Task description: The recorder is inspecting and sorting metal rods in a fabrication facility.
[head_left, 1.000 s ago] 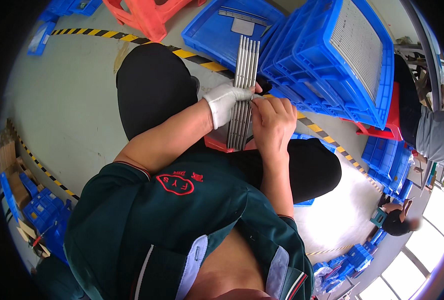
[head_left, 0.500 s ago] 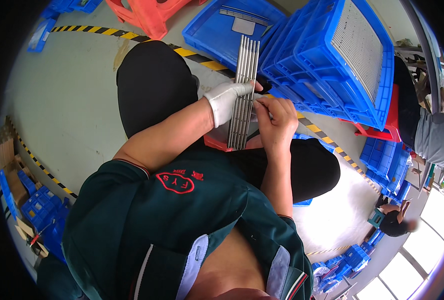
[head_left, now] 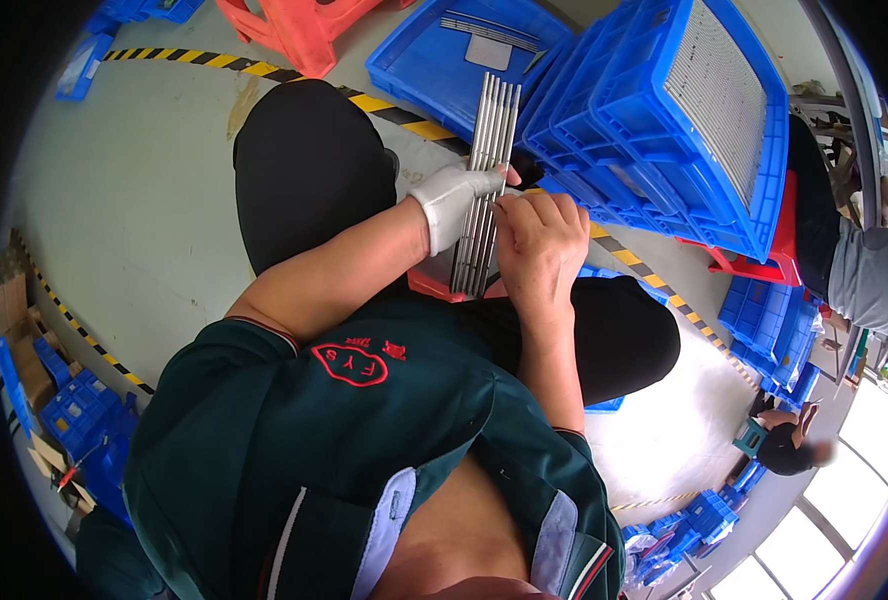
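A bundle of several thin, shiny metal rods [head_left: 492, 130] stands out lengthwise in front of my body, between my knees. My left hand [head_left: 450, 205], in a white glove with bare fingertips, is closed around the bundle near its middle. Small dark marks dot the rods' lower half. My bare right hand [head_left: 544, 240] is at the right side of the bundle, fingers curled and thumb and forefinger pinched against the rods' edge. Anything between those fingertips is hidden.
Just beyond the rods, a shallow blue tray [head_left: 404, 75] holds a few rods and a pale card. To its right, stacked blue crates [head_left: 624, 130] rest on a red stool [head_left: 789, 230]; the top one is packed with rods [head_left: 719, 95]. Another red stool [head_left: 289, 35] stands far left.
My right hand has shifted slightly left, closer against the rods, and its back has turned more into view. The left hand keeps its hold on the bundle.
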The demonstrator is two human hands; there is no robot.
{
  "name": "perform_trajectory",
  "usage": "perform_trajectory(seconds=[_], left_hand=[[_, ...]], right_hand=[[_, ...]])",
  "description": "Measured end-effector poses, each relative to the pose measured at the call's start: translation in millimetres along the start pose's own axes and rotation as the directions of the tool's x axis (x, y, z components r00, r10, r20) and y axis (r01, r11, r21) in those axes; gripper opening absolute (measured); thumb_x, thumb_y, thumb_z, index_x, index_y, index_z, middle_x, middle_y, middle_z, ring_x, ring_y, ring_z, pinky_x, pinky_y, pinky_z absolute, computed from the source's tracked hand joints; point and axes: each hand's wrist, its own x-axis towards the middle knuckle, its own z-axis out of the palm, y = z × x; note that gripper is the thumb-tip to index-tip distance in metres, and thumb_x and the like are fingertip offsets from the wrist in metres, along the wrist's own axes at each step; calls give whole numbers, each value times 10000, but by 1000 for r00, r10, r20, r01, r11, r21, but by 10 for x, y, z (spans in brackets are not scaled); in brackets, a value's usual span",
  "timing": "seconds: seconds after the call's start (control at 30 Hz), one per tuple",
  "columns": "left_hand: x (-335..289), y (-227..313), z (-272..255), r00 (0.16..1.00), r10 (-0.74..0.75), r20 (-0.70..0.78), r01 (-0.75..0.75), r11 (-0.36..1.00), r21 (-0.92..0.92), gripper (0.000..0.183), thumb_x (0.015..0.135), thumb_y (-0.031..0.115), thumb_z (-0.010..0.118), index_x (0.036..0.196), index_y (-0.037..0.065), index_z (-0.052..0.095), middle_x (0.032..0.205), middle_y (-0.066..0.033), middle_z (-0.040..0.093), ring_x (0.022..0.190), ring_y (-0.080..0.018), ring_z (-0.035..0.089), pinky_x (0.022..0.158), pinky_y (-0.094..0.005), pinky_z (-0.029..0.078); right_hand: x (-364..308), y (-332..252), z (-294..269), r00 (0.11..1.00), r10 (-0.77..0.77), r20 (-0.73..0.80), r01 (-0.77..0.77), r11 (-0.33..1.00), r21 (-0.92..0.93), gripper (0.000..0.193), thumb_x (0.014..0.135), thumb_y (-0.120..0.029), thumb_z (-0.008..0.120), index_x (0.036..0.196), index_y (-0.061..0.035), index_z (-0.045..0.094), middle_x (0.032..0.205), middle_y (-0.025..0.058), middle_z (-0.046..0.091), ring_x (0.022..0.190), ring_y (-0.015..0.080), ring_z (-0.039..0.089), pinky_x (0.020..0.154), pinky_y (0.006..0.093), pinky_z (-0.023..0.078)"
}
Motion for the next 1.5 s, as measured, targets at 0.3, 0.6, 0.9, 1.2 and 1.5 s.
perform_trajectory(seconds=[0.3, 0.6, 0.9, 1.2, 1.5], left_hand=[[1, -30, 20, 999, 5, -32, -5, 1000, 5, 219, 929, 250, 573, 1040, 63, 594, 893, -47, 628, 811, -146, 621, 728, -298, 512], [27, -76, 21, 1000, -4, -26, 3, 999, -41, 213, 930, 230, 568, 1040, 51, 602, 911, -69, 642, 834, -169, 633, 752, -317, 518], [31, -72, -16, 999, -26, 39, 30, 993, -118, 220, 940, 215, 546, 1060, 36, 589, 927, -87, 651, 833, -176, 639, 762, -313, 517], [16, -60, -37, 996, -26, 82, 36, 992, -124, 219, 956, 218, 515, 1066, 42, 585, 904, -75, 640, 818, -167, 638, 749, -308, 524], [18, -47, -7, 992, -21, 128, 40, 988, -151, 222, 959, 215, 507, 1084, 43, 570, 927, -77, 625, 827, -164, 637, 742, -306, 536]], right_hand=[[-12, -13, -3, 1000, 16, 18, -16, 999, -29, 102, 673, -82, 711, 744, -91, 638, 715, 33, 602, 696, 241, 554, 638, 369, 407], [-55, 37, 29, 999, 48, 7, -48, 998, 34, 100, 673, -77, 719, 749, -76, 653, 702, 50, 605, 688, 252, 561, 642, 374, 420], [-111, 123, 82, 976, 218, -28, -197, 924, 327, 71, 696, -59, 714, 724, -43, 651, 669, 78, 584, 659, 264, 561, 623, 371, 435], [-60, 85, 13, 998, 49, -35, -40, 973, 229, 94, 679, -70, 714, 755, -76, 659, 718, 50, 604, 704, 251, 566, 654, 376, 427], [-34, 37, 9, 1000, 25, -5, -24, 995, 96, 110, 667, -56, 726, 759, -77, 669, 723, 40, 612, 710, 242, 566, 655, 360, 432]])
